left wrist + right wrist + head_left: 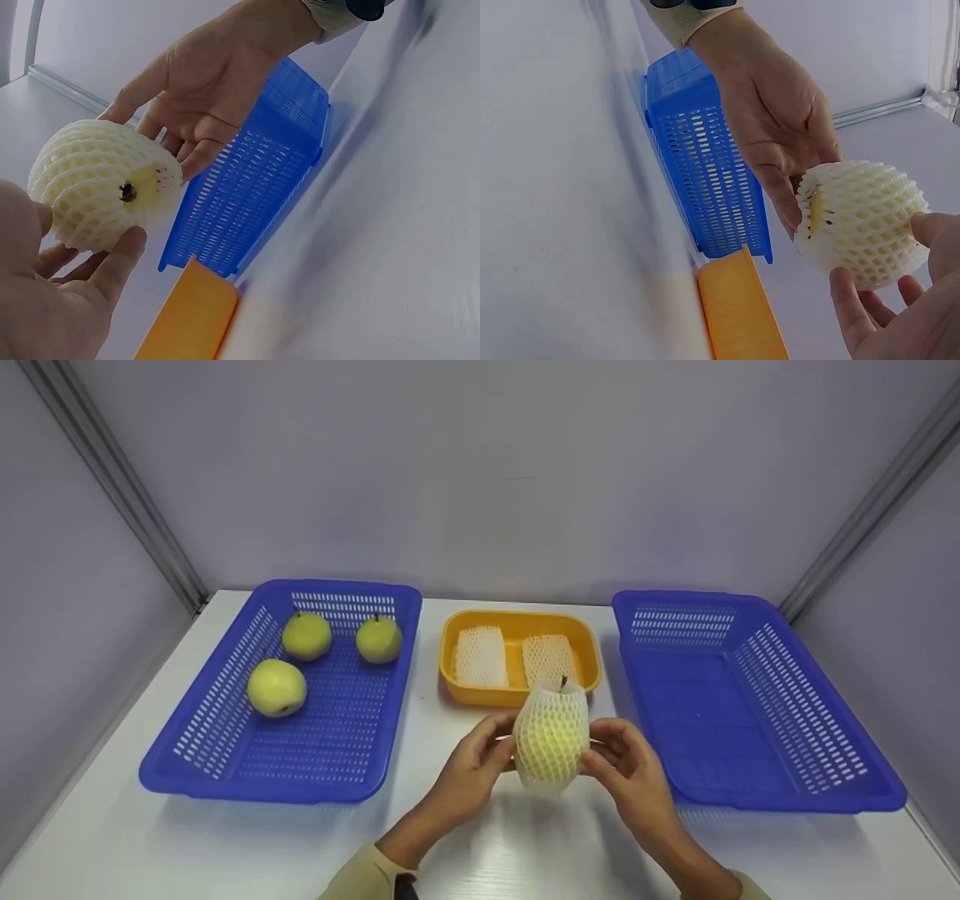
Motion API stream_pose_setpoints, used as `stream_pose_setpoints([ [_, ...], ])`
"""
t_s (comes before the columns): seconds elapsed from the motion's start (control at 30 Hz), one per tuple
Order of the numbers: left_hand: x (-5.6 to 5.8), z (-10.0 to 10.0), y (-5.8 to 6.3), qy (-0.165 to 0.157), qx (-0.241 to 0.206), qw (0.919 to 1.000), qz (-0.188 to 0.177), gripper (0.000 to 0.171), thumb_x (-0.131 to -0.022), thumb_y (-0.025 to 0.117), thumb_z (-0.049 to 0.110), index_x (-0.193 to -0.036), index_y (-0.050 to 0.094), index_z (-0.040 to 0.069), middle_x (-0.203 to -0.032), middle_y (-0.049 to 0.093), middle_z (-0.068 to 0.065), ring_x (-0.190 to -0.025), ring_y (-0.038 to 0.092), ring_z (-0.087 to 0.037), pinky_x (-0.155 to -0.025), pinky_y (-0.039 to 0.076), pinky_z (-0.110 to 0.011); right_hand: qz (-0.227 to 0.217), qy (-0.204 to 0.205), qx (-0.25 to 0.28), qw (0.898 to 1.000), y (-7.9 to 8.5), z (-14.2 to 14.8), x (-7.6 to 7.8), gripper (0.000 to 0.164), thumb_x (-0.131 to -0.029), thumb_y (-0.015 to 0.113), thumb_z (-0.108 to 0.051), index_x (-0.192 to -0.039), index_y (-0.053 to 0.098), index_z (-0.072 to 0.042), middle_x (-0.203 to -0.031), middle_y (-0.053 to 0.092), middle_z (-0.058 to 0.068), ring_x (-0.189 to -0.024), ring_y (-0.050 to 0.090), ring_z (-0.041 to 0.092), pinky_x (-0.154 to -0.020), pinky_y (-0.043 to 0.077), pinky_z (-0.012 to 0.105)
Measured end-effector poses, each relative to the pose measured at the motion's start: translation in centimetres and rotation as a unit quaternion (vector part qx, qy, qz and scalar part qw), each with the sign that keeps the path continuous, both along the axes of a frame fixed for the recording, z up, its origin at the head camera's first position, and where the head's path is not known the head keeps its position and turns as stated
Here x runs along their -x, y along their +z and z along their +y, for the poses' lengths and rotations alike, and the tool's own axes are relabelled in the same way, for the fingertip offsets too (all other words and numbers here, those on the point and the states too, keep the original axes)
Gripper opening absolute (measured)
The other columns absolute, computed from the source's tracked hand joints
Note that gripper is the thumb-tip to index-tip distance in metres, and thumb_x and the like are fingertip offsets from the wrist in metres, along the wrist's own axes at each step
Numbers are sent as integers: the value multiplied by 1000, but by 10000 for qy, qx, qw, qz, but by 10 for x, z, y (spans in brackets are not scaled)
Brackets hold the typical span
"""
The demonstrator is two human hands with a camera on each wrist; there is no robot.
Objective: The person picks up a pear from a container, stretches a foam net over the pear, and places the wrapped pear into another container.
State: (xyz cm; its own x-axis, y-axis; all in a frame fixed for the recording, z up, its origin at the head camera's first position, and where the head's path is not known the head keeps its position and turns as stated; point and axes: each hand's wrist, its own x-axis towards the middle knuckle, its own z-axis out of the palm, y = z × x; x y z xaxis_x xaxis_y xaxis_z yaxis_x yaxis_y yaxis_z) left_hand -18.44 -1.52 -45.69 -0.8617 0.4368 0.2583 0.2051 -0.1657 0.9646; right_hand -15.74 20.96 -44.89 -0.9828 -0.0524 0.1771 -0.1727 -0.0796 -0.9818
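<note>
A yellow-green pear (553,742) in a white foam net sleeve (534,709) is held up over the table, its dark stem poking out at the top. My left hand (469,769) grips it from the left with thumb and fingers. From the other side my right hand (634,776) pinches the sleeved fruit too. In the left wrist view the net wraps most of the pear (105,184), leaving bare skin round its dark end. The right wrist view shows fingers of both hands on the netted pear (866,225).
On the left, a blue basket (281,790) contains three bare pears (277,688). A yellow-orange tub (480,695) behind the hands holds two folded foam nets (481,656). To the right stands another blue basket (780,800) with nothing in it. Pale walls (480,472) enclose the table.
</note>
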Motion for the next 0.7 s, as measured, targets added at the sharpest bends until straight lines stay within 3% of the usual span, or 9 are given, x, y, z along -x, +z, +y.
stream_pose_setpoints([
  [0.17,1,-2,0,147,128,9998,-72,49,-107,54,23,-146,44,-5,-140,53,-19,-122,59,-27,-96,55,-34,-155,356,-62,9992,3,-1,-3,38,-100,59,2,-135,43,6,-130,60,19,-115,65,25,-92,58,36],
  [0.3,1,-3,-1,-205,255,9993,-172,60,-107,51,32,-152,37,-4,-146,50,-18,-129,54,-26,-101,52,-34,-294,576,-82,9979,4,-1,-5,47,-98,60,3,-141,39,4,-139,57,23,-124,61,24,-97,55,33],
  [0.4,-1,-3,0,-492,284,9979,-304,65,-107,51,34,-156,30,-4,-151,46,-18,-137,49,-25,-109,46,-33,-327,615,-215,9973,4,-1,-5,51,-96,62,5,-141,38,4,-137,58,25,-121,63,23,-96,55,32],
  [0.53,-4,-2,1,-656,288,9968,-355,69,-106,54,34,-157,28,-3,-156,42,-18,-142,43,-25,-114,40,-33,-257,446,-430,9977,2,-3,-4,52,-94,65,6,-139,39,6,-134,59,25,-117,64,20,-93,56,30],
  [0.7,-4,-1,2,-491,196,9978,-405,64,-105,57,35,-154,35,0,-151,45,-16,-136,51,-26,-107,48,-35,-277,14,-388,9989,1,-3,-2,48,-94,66,4,-136,42,6,-134,54,18,-120,57,20,-93,54,27],
])
